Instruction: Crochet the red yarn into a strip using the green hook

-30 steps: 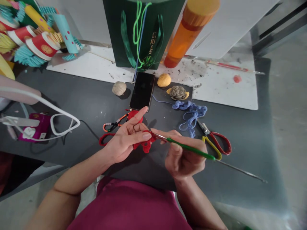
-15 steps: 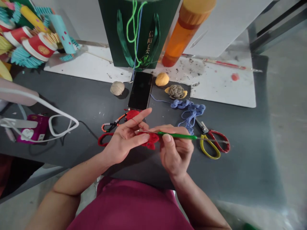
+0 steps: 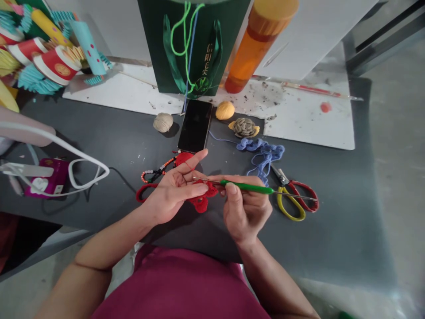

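2 bare hands work just above a dark grey tabletop (image 3: 315, 252). The left hand (image 3: 172, 190) pinches a small red crocheted piece (image 3: 201, 203) between thumb and fingers, with fine red yarn running over its raised forefinger. The right hand (image 3: 245, 208) grips a slim green-handled metal crochet hook (image 3: 247, 187), its tip over the red piece. Yellow-and-red-handled steel scissors (image 3: 292, 199) lie nearby, beside a loose blue crocheted chain (image 3: 262, 155).

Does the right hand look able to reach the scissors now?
Probably yes: the scissors lie beside the right hand with nothing standing between, though that hand is holding a green crochet hook.
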Demonstrator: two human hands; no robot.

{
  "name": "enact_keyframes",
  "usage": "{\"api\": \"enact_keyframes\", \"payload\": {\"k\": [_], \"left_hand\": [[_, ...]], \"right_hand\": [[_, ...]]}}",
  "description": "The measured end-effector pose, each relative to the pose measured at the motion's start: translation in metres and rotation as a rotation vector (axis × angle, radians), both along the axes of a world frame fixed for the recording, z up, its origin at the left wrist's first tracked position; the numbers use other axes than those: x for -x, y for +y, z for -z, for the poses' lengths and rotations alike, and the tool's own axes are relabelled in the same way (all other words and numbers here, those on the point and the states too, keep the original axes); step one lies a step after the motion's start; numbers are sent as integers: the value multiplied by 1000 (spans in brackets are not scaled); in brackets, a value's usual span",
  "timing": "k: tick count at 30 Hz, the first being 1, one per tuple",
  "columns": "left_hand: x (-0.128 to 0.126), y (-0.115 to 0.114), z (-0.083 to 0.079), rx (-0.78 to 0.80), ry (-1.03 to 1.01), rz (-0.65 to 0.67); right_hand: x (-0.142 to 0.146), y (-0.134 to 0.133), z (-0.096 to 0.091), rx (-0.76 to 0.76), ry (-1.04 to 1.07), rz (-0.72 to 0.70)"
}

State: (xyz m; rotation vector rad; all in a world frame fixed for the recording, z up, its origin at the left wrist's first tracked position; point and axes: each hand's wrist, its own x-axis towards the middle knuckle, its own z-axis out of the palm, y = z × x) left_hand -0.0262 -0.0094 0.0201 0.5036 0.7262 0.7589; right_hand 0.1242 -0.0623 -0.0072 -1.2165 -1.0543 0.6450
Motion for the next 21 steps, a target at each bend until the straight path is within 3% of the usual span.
{"api": "enact_keyframes", "payload": {"k": [5,8,12,16,21], "left_hand": [[2,3,3,41,-44,7],[2,5,6,32,-105,84],[0,5,7,-104,-134,156],[1,6,4,-278,84,-52],[8,18,-3,-536,271,-206]], "right_hand": [[-6,4,4,15,99,2],[-10,13,2,58,265,-151],[-6,20,-4,274,567,-363],[8,26,-13,298,759,-372],[17,57,-24,271,705,-416]]}}
